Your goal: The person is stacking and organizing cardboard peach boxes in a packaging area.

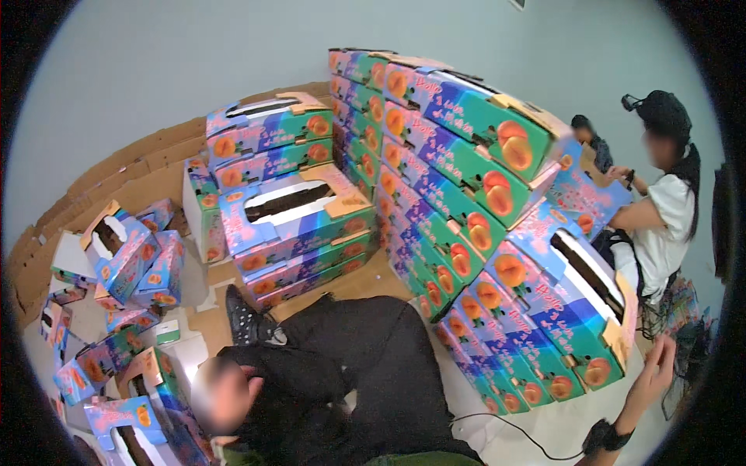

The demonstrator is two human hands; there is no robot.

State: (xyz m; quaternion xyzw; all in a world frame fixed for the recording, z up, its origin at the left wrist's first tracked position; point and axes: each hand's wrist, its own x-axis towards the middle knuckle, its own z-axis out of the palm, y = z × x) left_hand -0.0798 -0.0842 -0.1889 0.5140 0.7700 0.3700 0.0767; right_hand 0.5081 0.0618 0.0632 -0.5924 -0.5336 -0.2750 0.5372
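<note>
This looks like a packing or storage room, with stacked blue-and-green printed cardboard cartons (556,318) just left of the bare right hand (650,379), a jumbled heap of similar cartons (128,260) left of the blurred left hand (229,394), and a white-shirted co-worker (670,213) beyond the right.

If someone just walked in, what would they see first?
Probably the tall stack of bright fruit-picture boxes near the middle, rising above the others. Next, the jumbled heap of similar boxes at the left. Then the person's right hand at the lower right, open beside a shorter stack, a black band on its wrist.
</note>
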